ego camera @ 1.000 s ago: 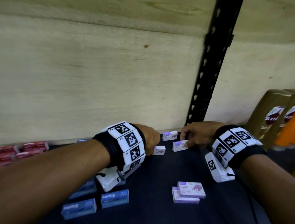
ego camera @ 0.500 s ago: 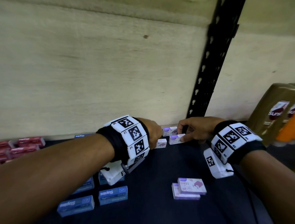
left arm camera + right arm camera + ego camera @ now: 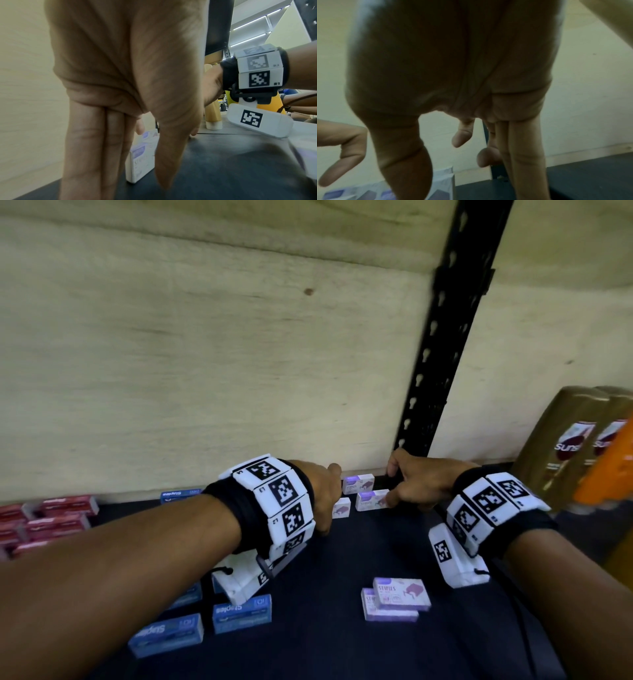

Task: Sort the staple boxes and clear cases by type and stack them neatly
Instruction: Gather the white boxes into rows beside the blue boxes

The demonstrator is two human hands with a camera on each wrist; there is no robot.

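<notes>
Three small white-and-purple staple boxes lie close together at the back of the dark shelf [image 3: 342, 645]: a rear box [image 3: 358, 484], a middle box [image 3: 371, 499] and a left box [image 3: 341, 507]. My left hand [image 3: 323, 498] stands beside the left box [image 3: 140, 159], fingers straight and pointing down, thumb apart. My right hand [image 3: 411, 484] reaches in from the right, and its thumb touches the end of the middle box [image 3: 443, 182]. Its fingers hang down, holding nothing. Two more purple boxes [image 3: 397, 597] lie stacked nearer to me.
Several blue staple boxes [image 3: 241, 613] lie at the front left, and one more [image 3: 180, 495] by the back wall. Red boxes [image 3: 58, 517] sit at the far left. Brown shampoo bottles [image 3: 565, 446] stand at the right, behind a black upright post [image 3: 442, 354].
Both hands have moved toward the back wall and closer together. The three small purple boxes now lie nearer one another than a second ago.
</notes>
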